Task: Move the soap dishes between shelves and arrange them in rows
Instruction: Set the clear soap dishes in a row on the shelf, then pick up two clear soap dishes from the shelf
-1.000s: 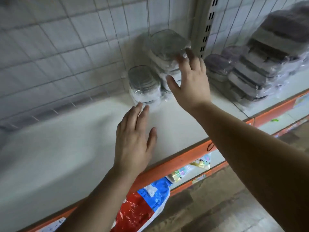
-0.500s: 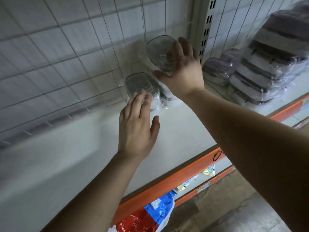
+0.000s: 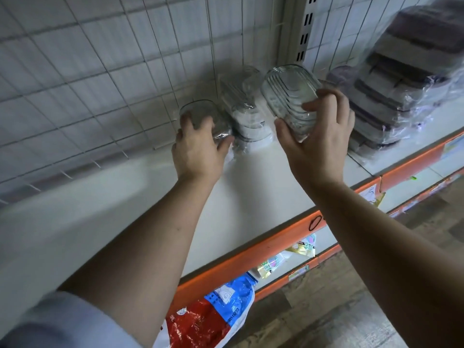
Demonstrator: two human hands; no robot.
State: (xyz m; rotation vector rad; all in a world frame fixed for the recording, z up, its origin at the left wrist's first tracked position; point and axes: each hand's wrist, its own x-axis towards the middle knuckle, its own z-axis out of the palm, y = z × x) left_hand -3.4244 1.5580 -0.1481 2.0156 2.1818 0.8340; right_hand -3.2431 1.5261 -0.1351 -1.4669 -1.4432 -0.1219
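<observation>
We see both arms stretched forward over the white shelf [image 3: 251, 197], palms turned away from us. The right hand [image 3: 316, 144] is raised, its thumb low on the left and its fingers [image 3: 334, 104] curled around the right edge of a clear dish [image 3: 288, 94], which it holds tilted and lifted clear of the shelf. Just left of this grip stands a wrapped stack [image 3: 246, 114] of dishes against the wire grid [image 3: 100, 71]. The left hand [image 3: 198, 149] lies with fingers closed over the top of a low pile [image 3: 203, 116], thumb pressing at its right side next to the stack; the pile rests on the shelf. To the right of the held dish, beyond the upright post, lie wrapped dark dishes [image 3: 391, 91]. Compared with half a second ago, the left hand has gone from hovering open in front of the pile to gripping it, and the right hand has pulled the dish away from the stack and toward us.
</observation>
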